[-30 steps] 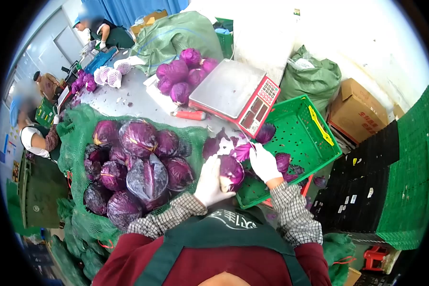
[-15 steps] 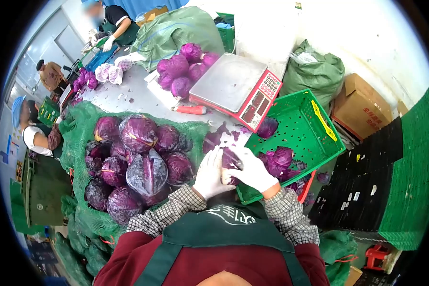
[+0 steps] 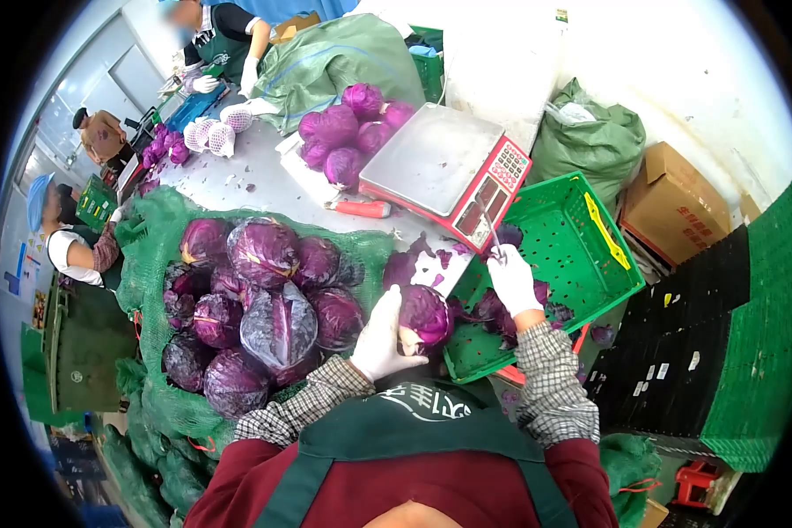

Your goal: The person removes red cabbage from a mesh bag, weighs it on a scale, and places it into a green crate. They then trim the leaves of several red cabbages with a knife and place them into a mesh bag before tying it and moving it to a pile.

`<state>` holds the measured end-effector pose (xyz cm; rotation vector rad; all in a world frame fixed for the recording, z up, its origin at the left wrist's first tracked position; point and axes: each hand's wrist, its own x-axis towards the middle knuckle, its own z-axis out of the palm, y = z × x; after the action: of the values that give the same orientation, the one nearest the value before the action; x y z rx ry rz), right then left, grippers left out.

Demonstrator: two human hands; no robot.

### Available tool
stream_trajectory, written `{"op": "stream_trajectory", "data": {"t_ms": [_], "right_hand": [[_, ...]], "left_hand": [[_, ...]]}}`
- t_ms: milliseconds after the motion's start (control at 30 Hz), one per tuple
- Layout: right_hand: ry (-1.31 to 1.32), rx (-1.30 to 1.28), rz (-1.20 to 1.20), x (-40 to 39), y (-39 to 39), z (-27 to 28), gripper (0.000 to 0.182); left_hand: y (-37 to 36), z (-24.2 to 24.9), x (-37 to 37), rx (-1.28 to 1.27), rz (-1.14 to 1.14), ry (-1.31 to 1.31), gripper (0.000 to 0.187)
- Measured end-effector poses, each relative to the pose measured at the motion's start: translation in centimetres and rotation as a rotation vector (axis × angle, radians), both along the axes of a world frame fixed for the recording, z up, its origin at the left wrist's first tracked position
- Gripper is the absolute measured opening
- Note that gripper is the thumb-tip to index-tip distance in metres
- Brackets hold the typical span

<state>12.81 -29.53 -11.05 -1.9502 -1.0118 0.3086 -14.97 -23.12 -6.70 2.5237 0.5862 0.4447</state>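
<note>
Left hand (image 3: 384,338): in a white glove, cupping the held cabbage (image 3: 426,319) from its left side and underneath, fingers curving around it.
Held cabbage: sitting at the centre of the frame, showing purple leaves and a pale patch at lower left.
Right hand (image 3: 512,282): in a white glove, closing narrowly around a thin tool (image 3: 486,222), apart from the cabbage, right of centre.
Thin tool: pointing up and slightly left, its upper end overlapping the scale in view.
Green crate (image 3: 600,280): lying right of centre, holding loose purple leaves (image 3: 493,315) toward its lower left; the right hand is hovering over it.
Scale (image 3: 436,158): resting at upper centre, red-edged, beside a group of smaller cabbages (image 3: 343,132).
Red-handled item (image 3: 362,209): lying just left of the scale.
Mesh sack (image 3: 154,264): spreading around large cabbages (image 3: 262,251), left of centre.
Co-worker (image 3: 229,44): standing at upper left, leaning over the table (image 3: 268,198).
</note>
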Motion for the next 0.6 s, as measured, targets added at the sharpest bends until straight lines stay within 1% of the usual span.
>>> {"op": "stream_trajectory", "data": {"t_ms": [33,67,100,133,167,233,267,300,333,367,400,467,500,533,567,600], "right_hand": [[0.076,0.059,0.032,-0.1,-0.8,-0.8,0.035],[0.341,0.083,0.195,-1.2,-1.1,-0.1,0.040],[0.606,0.109,0.356,-2.9,-1.2,1.4,0.046],[0.738,-0.044,0.337,-4.4,-2.0,4.1,0.045],[0.749,-0.259,0.393,-4.6,-1.6,4.2,0.041],[0.690,-0.479,0.408,-5.3,-1.1,6.8,0.043],[0.674,-0.457,0.433,-4.9,-0.7,6.1,0.043],[0.624,-0.521,0.454,-4.5,-0.2,5.6,0.039],[0.578,-0.510,0.527,-3.9,0.0,5.2,0.039],[0.530,-0.499,0.600,-3.7,0.3,5.8,0.038],[0.524,-0.470,0.571,-4.0,0.2,6.7,0.034],[0.304,-0.219,0.667,-4.1,0.4,4.8,0.030],[-0.011,-0.140,0.684,-3.9,1.0,2.3,0.026],[-0.337,-0.058,0.637,-3.6,1.6,-0.2,0.022],[-0.024,-0.131,0.514,-3.5,1.5,-0.1,0.020],[-0.062,-0.111,0.444,-3.3,1.1,-0.8,0.021]], "left_hand": [[0.3,0.1,0.1,-0.047,0.027,-0.009,0.123],[0.6,-0.4,0.0,0.006,0.003,-0.026,0.123],[0.8,-0.4,-0.1,-0.003,-0.030,-0.024,0.123],[0.9,-0.4,-0.1,-0.008,-0.040,-0.022,0.123],[1.1,-0.3,-0.1,-0.009,-0.049,-0.016,0.123],[1.0,-0.5,-0.4,-0.053,-0.054,-0.032,0.123],[1.0,-0.5,-0.4,-0.075,-0.057,-0.044,0.123],[1.1,-0.5,-0.4,-0.059,-0.066,-0.046,0.123],[1.2,-0.5,-0.3,-0.046,-0.075,-0.051,0.123],[1.3,-0.5,-0.2,-0.035,-0.081,-0.057,0.123],[1.4,-0.5,-0.2,-0.037,-0.084,-0.054,0.123],[1.4,-0.6,-0.2,-0.048,-0.076,-0.062,0.123],[1.5,-0.6,-0.3,-0.052,-0.072,-0.065,0.123],[1.4,-0.7,-0.4,-0.054,-0.067,-0.053,0.123],[1.3,-0.8,-0.6,-0.073,-0.067,-0.062,0.123],[1.3,-0.9,-0.7,-0.083,-0.066,-0.074,0.123]]}}
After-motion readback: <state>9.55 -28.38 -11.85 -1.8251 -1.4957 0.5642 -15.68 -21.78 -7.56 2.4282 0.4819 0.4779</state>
